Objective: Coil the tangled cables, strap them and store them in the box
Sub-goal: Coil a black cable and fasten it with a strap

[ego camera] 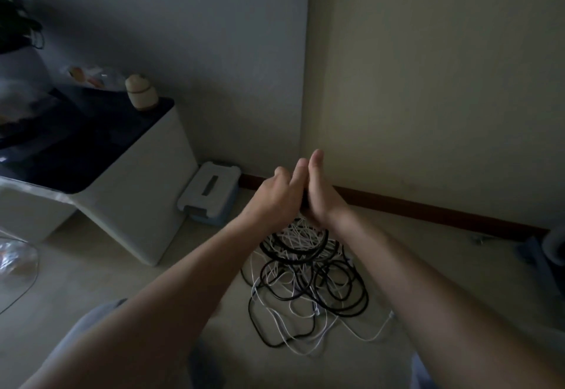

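Left hand (pixel 272 197) and right hand (pixel 322 196) are pressing flat together over the tangled cables (pixel 305 278) on the floor (pixel 107 275), where freeing one loose end first is looking wisest.

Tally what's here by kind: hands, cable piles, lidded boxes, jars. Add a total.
hands: 2, left hand and right hand
cable pile: 1, black and white strands too tangled to count singly
box: 1
jar: 1
total: 5
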Motion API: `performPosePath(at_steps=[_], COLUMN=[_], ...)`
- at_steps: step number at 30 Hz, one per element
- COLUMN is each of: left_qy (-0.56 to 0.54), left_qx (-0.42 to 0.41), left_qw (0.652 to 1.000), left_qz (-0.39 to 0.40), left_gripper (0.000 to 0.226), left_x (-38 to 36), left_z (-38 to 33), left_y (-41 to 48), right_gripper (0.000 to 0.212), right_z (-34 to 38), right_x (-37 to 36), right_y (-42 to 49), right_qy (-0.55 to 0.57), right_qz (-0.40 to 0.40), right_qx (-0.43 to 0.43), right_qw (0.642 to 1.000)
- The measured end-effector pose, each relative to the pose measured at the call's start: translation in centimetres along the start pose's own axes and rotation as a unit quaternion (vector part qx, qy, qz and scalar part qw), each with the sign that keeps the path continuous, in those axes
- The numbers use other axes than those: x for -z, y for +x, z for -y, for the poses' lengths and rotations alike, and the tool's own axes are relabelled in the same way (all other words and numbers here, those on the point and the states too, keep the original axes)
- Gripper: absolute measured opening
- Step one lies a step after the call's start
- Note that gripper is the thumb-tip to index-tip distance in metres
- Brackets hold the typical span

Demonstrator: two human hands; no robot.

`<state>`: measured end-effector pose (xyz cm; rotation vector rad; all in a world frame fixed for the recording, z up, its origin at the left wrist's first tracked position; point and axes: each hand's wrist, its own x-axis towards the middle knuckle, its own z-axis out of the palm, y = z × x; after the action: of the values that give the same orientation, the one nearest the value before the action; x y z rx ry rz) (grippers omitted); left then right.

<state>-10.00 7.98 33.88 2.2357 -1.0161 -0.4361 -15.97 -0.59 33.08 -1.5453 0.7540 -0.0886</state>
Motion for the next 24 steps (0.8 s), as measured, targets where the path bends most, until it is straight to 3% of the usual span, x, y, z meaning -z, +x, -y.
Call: performPosePath(at_steps=[2, 4, 7, 10, 14, 19, 22, 24], left_qy=[-0.088, -0.124, -0.136, -0.12, -0.113, -0.165, -0.232, -0.27], left_qx=[0.051, 0.073, 0.072, 0.047, 0.085, 0.139, 0.192, 0.227], left_qw=[0.994, 0.989, 0.986, 0.988, 0.983, 0.962, 0.941, 0.927], left_qz=[-0.025, -0.035, -0.059, -0.083, -0.12, -0.168, -0.155, -0.127], left_gripper=[0.067, 0.068, 0.051, 0.031, 0.025, 0.033, 0.03, 0.031], left_x=[-0.5, -1.0, -1.6, -2.2, -1.5, -0.4, -0.2, -0.5], left_z=[-0.1, -0.1, 0.2, 0.2, 0.3, 1.0, 1.4, 1.6], left_y=[-0.1, 0.1, 0.3, 0.1, 0.5, 1.3, 1.6, 1.5], right_gripper=[0.124, 0.117, 0.112, 0.093, 0.075, 0.052, 0.03, 0.034], right_z=[0.1, 0.0, 0.0, -0.2, -0.5, -1.0, -1.6, -1.4], right_x=[0.1, 0.7, 1.5, 2.4, 3.9, 6.6, 6.7, 6.4], right_y=[0.0, 0.1, -0.1, 0.1, -0.1, -0.3, -0.3, -0.4], right_qy=[0.038, 0.037, 0.017, 0.028, 0.097, -0.012, -0.067, -0.092], right_qz=[-0.015, -0.027, -0.027, -0.037, 0.054, 0.183, 0.157, 0.104], right_qx=[-0.007, -0.021, -0.035, -0.044, -0.066, 0.031, 0.105, 0.129], right_qw=[0.999, 0.999, 0.999, 0.998, 0.992, 0.983, 0.98, 0.982])
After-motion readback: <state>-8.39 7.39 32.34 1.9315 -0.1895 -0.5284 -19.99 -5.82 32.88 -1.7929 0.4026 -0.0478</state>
